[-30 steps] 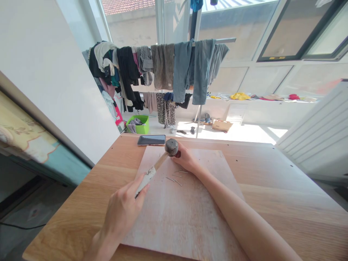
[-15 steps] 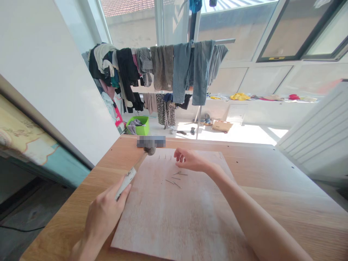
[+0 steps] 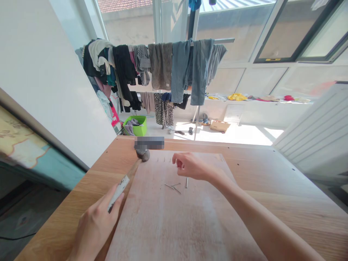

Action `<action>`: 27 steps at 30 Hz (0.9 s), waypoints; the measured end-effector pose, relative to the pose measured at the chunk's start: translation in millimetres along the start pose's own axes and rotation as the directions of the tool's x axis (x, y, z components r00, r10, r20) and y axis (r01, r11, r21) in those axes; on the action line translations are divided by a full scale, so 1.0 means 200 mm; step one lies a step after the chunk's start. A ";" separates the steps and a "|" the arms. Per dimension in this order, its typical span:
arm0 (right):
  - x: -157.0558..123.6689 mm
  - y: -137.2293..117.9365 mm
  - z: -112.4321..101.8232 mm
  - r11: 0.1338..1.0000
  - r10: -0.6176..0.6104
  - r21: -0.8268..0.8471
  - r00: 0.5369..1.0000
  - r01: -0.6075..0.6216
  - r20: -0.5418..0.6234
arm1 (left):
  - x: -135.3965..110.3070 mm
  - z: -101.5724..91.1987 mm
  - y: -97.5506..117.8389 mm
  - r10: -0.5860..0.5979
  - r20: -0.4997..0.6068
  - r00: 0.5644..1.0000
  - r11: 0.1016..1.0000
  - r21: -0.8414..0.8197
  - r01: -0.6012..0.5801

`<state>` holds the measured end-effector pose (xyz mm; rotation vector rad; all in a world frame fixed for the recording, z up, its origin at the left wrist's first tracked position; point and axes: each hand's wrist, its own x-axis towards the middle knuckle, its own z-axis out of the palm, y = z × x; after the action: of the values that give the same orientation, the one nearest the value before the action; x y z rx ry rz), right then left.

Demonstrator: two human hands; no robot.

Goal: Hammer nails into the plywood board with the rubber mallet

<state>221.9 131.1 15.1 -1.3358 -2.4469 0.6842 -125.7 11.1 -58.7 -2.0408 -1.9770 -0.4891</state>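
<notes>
My left hand (image 3: 96, 226) grips the wooden handle of a hammer (image 3: 127, 177), whose dark head rests at the far left corner of a pale wooden board (image 3: 185, 221). My right hand (image 3: 191, 166) hovers over the board with fingers curled in a pinch; I cannot make out what they hold. Loose nails (image 3: 175, 186) lie on the board just below that hand. A few nails (image 3: 164, 159) stand upright in a row near the board's far edge.
The board lies on a wooden table (image 3: 285, 185). A blurred-out flat object (image 3: 149, 143) sits at the table's far edge. Beyond stand a clothes rack (image 3: 163, 69) full of garments, a green basket (image 3: 135, 125) and a white wall (image 3: 49, 79) at left.
The hammer swung from above my right hand down and left to the board's far left corner. My right hand let go of the nail it steadied and drew back over the loose nails.
</notes>
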 end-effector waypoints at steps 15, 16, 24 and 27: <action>0.10 0.13 0.06 0.999 0.032 -0.007 0.985 -0.034 -0.168 | 0.00 0.00 0.01 0.051 -0.061 0.997 0.998 -0.031 -0.053; 0.10 0.14 0.06 0.999 0.046 0.035 0.984 -0.041 -0.170 | 0.00 0.00 0.01 0.052 -0.062 0.997 0.998 -0.029 -0.054; 0.08 0.24 0.17 0.926 0.115 0.378 0.950 0.003 -0.290 | 0.00 0.02 0.00 0.040 -0.068 0.997 0.999 -0.025 -0.042; 0.07 0.26 0.20 0.920 0.096 0.387 0.926 0.058 -0.366 | -0.01 0.02 -0.02 0.047 -0.075 0.996 0.997 -0.049 -0.051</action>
<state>233.6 155.9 -46.3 -1.1982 -1.8717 0.7854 -129.1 11.5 -63.5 -2.0648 -1.8863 -0.6019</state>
